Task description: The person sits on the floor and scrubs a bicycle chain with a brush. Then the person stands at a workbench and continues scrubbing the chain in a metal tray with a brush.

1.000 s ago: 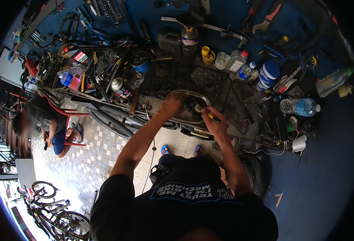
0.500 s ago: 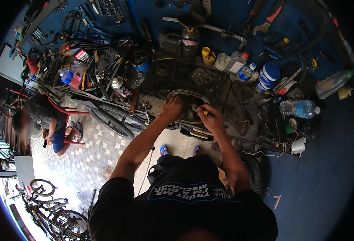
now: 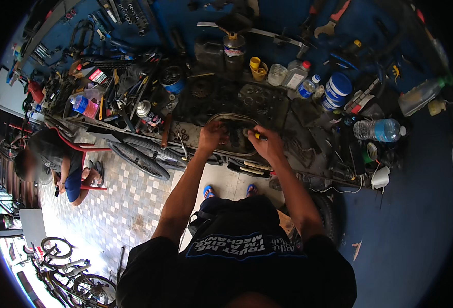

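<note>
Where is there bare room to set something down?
Tiled floor lies open between the seated person and wearer's left foot. On the bench, perhaps a strip between small rings and oval tray. Crowded: left end, tools; right end, bottles.

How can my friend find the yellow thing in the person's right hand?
Find the long, cluttered workbench, then the rounded tray near its front edge. At the tray's right side, the person's right hand grips a small tool. It shows a bright yellow patch, and unlike the yellow cups farther back, it is held in a hand.
</note>
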Demonstrator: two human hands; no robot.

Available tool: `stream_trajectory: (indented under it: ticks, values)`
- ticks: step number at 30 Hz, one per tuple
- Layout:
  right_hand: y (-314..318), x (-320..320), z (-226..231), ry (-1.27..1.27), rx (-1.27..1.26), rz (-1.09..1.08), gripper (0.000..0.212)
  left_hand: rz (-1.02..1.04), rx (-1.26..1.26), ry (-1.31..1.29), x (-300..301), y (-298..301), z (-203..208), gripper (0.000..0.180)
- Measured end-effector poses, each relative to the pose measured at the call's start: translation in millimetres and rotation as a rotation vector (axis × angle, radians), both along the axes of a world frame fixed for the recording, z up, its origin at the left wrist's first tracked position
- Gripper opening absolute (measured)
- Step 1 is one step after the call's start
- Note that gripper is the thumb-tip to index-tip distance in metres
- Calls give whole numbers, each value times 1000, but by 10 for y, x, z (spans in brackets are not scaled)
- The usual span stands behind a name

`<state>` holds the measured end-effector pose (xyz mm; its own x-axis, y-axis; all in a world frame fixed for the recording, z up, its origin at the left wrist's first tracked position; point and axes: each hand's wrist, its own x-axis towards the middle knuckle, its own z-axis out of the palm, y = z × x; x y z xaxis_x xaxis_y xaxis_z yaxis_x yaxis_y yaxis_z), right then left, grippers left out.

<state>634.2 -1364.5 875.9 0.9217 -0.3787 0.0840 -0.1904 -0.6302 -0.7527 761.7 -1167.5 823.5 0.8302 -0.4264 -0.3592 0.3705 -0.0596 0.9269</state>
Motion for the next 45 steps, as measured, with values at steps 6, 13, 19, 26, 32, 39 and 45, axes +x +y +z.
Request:
stream_trajectory:
  ticks: [6, 13, 19, 26, 32, 39, 45]
  values:
    - [312, 183, 2, -216, 523, 93, 30, 28, -69, -110, -199, -110, 247, 38]
    - [343, 204, 141, -113, 492, 23, 30, 69, 100, -292, -206, -28, 166, 35]
    - [245, 145, 134, -32, 299, -7, 27, 57, 82, -304, -221, -10, 165, 37]
    - [352, 87, 138, -218, 417, 0, 25, 78, 9, -387, -211, -30, 194, 37]
    - [392, -21, 80, -273, 349, 107, 23, 108, -128, -170, -247, -19, 311, 40]
    - [239, -34, 175, -130, 321, 123, 27, 95, -130, -90, -194, 55, 362, 30]
    - [119, -35, 61, -171, 217, 172, 27, 54, -85, -120, -182, 63, 320, 22]
